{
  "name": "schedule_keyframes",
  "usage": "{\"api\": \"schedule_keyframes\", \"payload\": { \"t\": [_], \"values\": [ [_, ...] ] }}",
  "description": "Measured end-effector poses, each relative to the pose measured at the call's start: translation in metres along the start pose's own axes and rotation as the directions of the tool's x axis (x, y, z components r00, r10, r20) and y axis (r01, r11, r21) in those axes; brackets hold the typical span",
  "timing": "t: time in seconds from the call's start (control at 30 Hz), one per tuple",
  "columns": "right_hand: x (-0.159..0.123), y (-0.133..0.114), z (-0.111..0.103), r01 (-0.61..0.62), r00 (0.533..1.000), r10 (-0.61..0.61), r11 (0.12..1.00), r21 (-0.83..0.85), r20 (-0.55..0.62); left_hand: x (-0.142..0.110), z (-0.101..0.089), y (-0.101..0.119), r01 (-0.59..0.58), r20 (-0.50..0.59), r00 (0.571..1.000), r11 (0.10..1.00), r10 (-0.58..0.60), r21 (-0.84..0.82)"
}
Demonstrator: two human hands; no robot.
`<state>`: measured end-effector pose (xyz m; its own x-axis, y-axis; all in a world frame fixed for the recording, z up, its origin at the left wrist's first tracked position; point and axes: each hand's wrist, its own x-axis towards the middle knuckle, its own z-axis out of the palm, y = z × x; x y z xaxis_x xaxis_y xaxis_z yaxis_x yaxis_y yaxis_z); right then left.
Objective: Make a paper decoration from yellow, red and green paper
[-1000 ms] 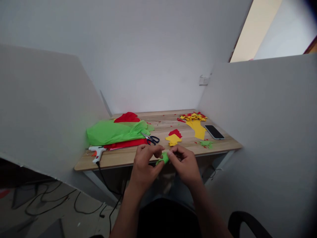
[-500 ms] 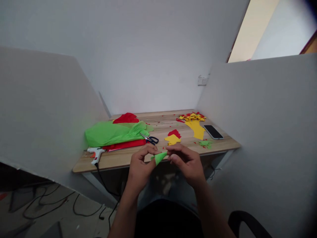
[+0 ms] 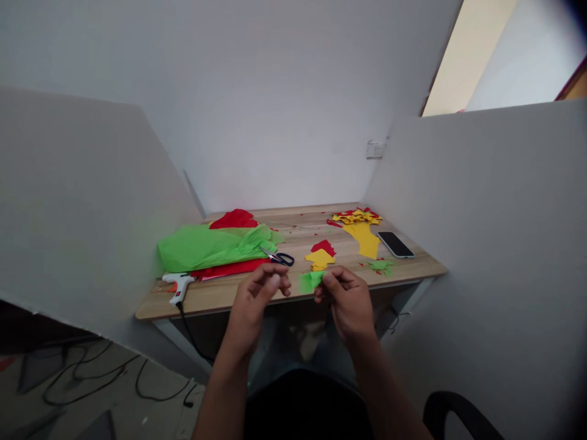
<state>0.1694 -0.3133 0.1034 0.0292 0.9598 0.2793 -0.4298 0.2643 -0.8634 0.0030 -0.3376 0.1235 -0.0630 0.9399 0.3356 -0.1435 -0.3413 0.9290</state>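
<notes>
The right hand (image 3: 351, 299) is pinching a small green piece (image 3: 312, 281) between thumb and fingers, and that piece is showing above the front edge of the wooden table (image 3: 215, 299). The left hand (image 3: 259, 299) is curling its fingers loosely near the piece, apart from it, with nothing visible in its grasp. Beyond the hands, a yellow cutout (image 3: 320, 257) is lying partly over a red cutout (image 3: 326, 246). Scissors (image 3: 283, 259) are resting beyond the left hand, their blades reaching the big green sheet (image 3: 202, 246), which is covering part of a red sheet (image 3: 236, 267). A white glue gun (image 3: 178, 287) is lying at the left front corner, its cord dropping over the edge. On the right, a phone (image 3: 396, 244) is lying beside a long yellow strip (image 3: 364, 239), green scraps (image 3: 381, 266) are sitting nearer the front, and a mixed pile of pieces (image 3: 356, 216) is occupying the back. Motion blur is softening the held piece's left side, the right fingers are hiding its other end, and shadow is obscuring detail under the table.
</notes>
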Motion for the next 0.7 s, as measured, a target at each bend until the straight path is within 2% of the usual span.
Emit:
{"api": "schedule_keyframes", "payload": {
  "t": [0.07, 0.1, 0.2, 0.27, 0.4, 0.47, 0.53, 0.7],
  "values": [
    [-0.002, 0.007, 0.007, 0.014, 0.996, -0.007, 0.997, 0.075, -0.093, 0.003, -0.001, -0.004, -0.002, -0.068, 0.998, 0.997, -0.003, -0.071],
    [-0.003, 0.010, 0.010, 0.027, 0.992, -0.016, 0.996, 0.085, -0.123, 0.003, 0.000, -0.006, 0.025, -0.063, 0.998, 0.997, -0.029, -0.066],
    [-0.008, 0.017, 0.019, 0.092, 0.978, -0.086, 0.995, 0.024, -0.191, 0.002, 0.009, -0.011, 0.131, 0.066, 0.989, 0.991, -0.131, 0.011],
    [-0.011, 0.018, 0.024, 0.144, 0.960, -0.148, 0.989, -0.034, -0.239, -0.001, 0.020, -0.013, 0.139, 0.106, 0.984, 0.990, -0.140, 0.023],
    [-0.013, 0.017, 0.031, 0.221, 0.922, -0.238, 0.971, -0.089, -0.307, -0.004, 0.041, -0.019, 0.096, -0.029, 0.995, 0.993, -0.098, -0.072],
    [-0.014, 0.017, 0.033, 0.219, 0.923, -0.243, 0.969, -0.112, -0.299, -0.004, 0.045, -0.021, 0.117, -0.058, 0.990, 0.983, -0.126, -0.139],
    [-0.015, 0.017, 0.033, 0.178, 0.943, -0.208, 0.975, -0.133, -0.259, -0.003, 0.045, -0.023, 0.131, -0.078, 0.986, 0.972, -0.148, -0.194],
    [-0.014, 0.020, 0.025, 0.071, 0.996, -0.075, 0.994, -0.086, -0.042, -0.002, 0.040, -0.024, 0.143, -0.120, 0.976, 0.949, -0.182, -0.280]
  ]
}}
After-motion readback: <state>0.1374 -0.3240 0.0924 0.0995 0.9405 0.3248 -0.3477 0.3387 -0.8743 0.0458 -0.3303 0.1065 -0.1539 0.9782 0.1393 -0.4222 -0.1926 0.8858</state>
